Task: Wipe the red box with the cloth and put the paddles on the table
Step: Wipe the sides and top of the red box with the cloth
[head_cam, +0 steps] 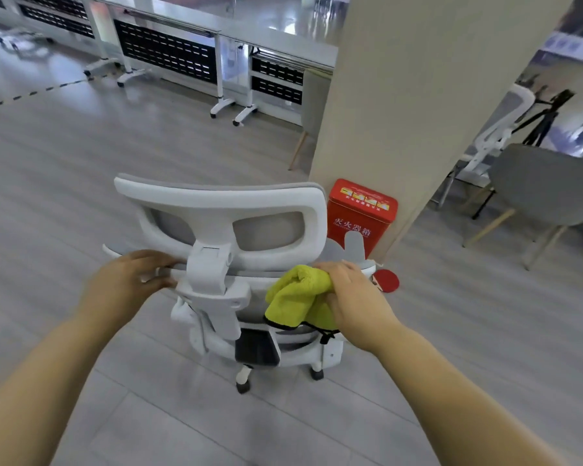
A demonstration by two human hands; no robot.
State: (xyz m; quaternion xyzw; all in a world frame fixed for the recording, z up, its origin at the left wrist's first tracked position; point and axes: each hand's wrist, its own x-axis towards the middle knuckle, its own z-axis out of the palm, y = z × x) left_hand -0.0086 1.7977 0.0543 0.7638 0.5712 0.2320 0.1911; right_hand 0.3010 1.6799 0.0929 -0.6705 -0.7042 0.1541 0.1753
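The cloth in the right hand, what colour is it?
The fluffy cloth is yellow-green; head view.

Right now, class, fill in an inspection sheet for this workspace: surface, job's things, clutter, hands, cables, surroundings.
Surface: grey plank floor.
Job's things: red box upright against pillar; one paddle on floor beside it; yellow cloth in hand.
Clutter: white office chair stands before the box.
Hands: left hand grips chair back; right hand holds cloth against it.
Cables: nothing seen.
Surroundings: desks, grey chair, tripod.

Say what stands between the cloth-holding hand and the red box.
The office chair, chiefly its armrest, separates the right hand from the red box, per head view.
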